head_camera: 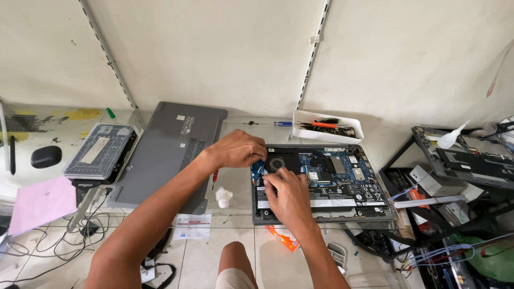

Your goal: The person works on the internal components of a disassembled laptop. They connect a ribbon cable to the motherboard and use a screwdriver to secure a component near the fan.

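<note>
Seen from above, two bare arms reach forward over a tiled worktop to an opened laptop (321,182) lying with its base cover off, circuit board, fan and battery exposed. Every place below is given relative to this laptop.

Resting at its top left corner, the left hand (235,150) has its fingers curled down onto the edge beside the round black fan (277,162). Whether they pinch anything cannot be told. The right hand (286,195) lies over the laptop's left part, covering some of the battery, fingertips bunched together and pressed to the board just below the fan. What they grip, if anything, is hidden. Both hands sit close together, nearly touching.

Just left of the laptop lie a small red screwdriver (214,177) and a crumpled white wad (223,197). Further left, the grey base cover (166,155) lies flat, and beyond it a clear plastic case (100,151) sits on a stand. A black mouse (46,156) and a pink paper sheet (42,203) are at the far left.

Behind the laptop, against the wall, stands a white tray (327,126) of tools, with a blue-handled screwdriver (267,123) beside it. An orange packet (282,238) peeks out at the laptop's front edge. To its right sits another dismantled laptop (471,158) above tangled cables.
</note>
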